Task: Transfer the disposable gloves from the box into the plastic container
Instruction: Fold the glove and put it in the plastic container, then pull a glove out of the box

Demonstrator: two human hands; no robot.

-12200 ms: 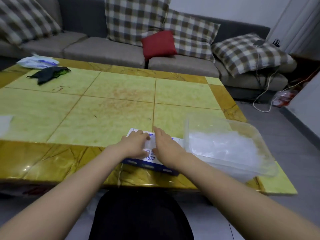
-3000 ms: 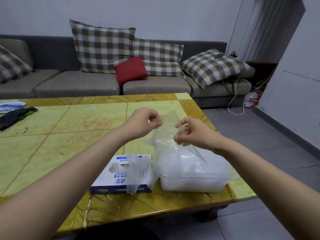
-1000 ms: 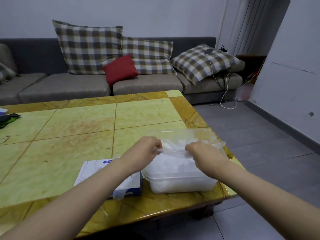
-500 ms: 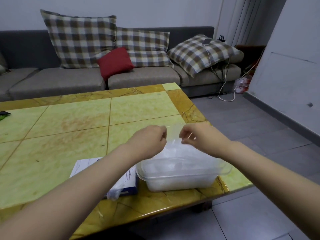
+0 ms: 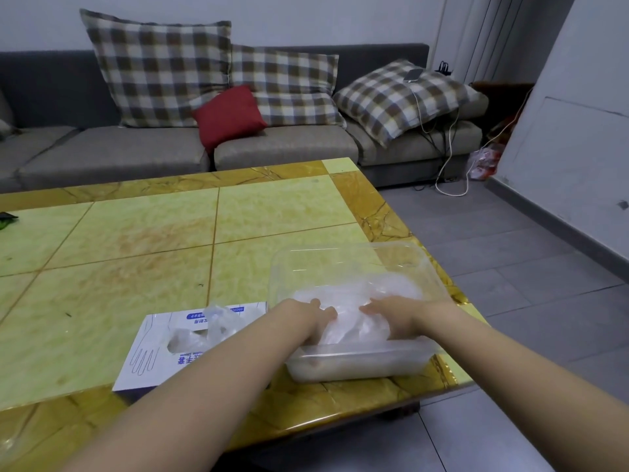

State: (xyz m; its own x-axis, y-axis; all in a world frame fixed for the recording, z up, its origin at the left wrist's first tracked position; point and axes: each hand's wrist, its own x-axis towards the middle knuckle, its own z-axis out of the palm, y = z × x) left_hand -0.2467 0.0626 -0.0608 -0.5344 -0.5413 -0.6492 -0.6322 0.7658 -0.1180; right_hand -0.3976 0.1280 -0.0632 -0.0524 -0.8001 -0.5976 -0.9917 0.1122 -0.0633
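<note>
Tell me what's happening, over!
Left hand and right hand resting on thin clear gloves in clear plastic container. One pokes from white-and-blue box. Nothing blocking.

Lighting: dim, flat, cool indoor light; no hard shadows, a soft sheen on the glossy table (image 5: 306, 413) edge toward 6 o'clock and faint glints on the plastic container (image 5: 340, 264) rim. Sharpness: fair at centre, slightly soft and grainy throughout. Distortion: wide-angle stretch at the borders, forearms (image 5: 170, 403) swollen toward 7 and 5 o'clock, wall (image 5: 578, 131) lines leaning at 2 o'clock.
</note>
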